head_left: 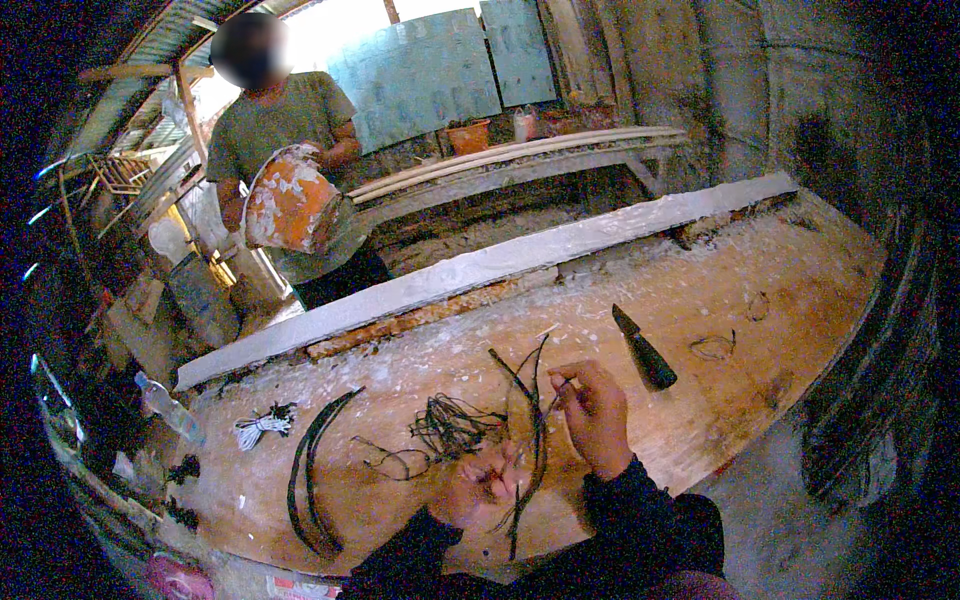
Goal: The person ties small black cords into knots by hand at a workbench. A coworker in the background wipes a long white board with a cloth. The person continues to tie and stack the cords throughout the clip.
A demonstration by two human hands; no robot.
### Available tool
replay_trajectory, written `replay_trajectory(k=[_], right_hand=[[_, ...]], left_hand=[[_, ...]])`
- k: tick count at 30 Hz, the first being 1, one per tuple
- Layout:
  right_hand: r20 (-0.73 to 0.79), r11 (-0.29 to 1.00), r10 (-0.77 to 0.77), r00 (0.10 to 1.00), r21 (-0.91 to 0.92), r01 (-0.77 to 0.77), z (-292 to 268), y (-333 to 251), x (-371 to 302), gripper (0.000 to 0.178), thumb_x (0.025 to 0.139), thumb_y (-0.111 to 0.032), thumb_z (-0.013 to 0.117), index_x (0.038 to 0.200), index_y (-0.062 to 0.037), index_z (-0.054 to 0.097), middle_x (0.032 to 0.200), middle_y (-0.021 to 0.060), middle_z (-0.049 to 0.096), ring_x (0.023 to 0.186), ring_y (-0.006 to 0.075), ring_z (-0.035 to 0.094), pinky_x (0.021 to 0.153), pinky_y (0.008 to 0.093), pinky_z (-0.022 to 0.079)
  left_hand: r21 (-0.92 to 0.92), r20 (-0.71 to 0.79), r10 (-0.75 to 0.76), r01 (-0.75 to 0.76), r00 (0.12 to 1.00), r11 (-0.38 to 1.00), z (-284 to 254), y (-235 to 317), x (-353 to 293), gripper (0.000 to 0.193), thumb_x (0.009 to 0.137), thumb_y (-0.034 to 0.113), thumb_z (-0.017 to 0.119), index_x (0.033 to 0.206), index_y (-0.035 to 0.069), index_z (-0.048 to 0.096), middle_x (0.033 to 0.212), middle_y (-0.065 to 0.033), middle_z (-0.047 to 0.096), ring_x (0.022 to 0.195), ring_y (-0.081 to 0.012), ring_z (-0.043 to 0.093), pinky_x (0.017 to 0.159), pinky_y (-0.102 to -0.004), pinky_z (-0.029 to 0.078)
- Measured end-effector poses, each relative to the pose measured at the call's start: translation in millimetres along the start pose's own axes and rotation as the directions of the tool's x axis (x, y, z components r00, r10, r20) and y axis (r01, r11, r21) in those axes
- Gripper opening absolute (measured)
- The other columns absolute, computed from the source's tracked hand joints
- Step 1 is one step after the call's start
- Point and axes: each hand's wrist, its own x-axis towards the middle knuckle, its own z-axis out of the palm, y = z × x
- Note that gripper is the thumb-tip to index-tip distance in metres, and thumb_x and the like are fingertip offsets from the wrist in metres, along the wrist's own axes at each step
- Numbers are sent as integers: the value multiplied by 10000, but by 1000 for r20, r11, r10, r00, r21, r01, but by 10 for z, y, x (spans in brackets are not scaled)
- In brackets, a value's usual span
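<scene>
My left hand [482, 488] is low over the board, somewhat blurred, its fingers curled at a pair of long dark flexible strips [541, 432] that cross near their upper end. To the right, my right hand [597, 415] is raised with thumb and forefinger pinched on what looks like a thin cord; its far end is hard to make out. A tangled bundle of thin dark cord [452, 425] lies just beyond my left hand. More curved dark strips [305, 470] rest farther left. A dark-handled knife [645, 348] lies right of my right hand, its tip pointing away.
A white-coated beam [480, 270] runs along the worktable's [760, 290] far edge. White cord [263, 430] and a clear bottle [168, 408] sit at left; thin loops [712, 346] at right. Beyond, another person [285, 150] holds an orange bucket [293, 203] near long poles [520, 160].
</scene>
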Motion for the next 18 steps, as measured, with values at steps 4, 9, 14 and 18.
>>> replay_trajectory(k=[4,9,14,18], right_hand=[[-61,980,-127,990,-160,116,-93,-21,47,47,699,-39,626,745,-44,615,879,76,499,832,176,522,560,231,448],[365,983,-68,929,184,-1,-83,-164,-16,99,675,-59,656,771,-58,633,940,90,515,898,204,502,786,300,402],[696,899,-392,602,428,91,89,-290,-211,124,717,-47,619,842,-45,626,975,96,515,904,213,506,801,296,409],[753,929,-310,580,369,17,225,-391,-373,132,730,-46,602,862,-35,610,985,105,517,901,231,521,779,299,432]], left_hand=[[428,-383,292,-111,876,897,-118,121,87,113,677,76,668,653,43,562,719,20,470,630,-74,417,541,-199,324],[656,-550,543,-75,635,751,-318,295,175,69,703,76,650,685,39,595,729,20,486,649,-73,429,574,-192,329],[492,-722,548,-243,422,836,-388,294,170,134,710,126,663,726,47,556,710,21,494,650,-81,451,586,-193,339],[516,-732,537,-172,420,839,-386,275,158,146,715,136,665,739,53,547,699,18,489,640,-84,461,569,-193,345]])
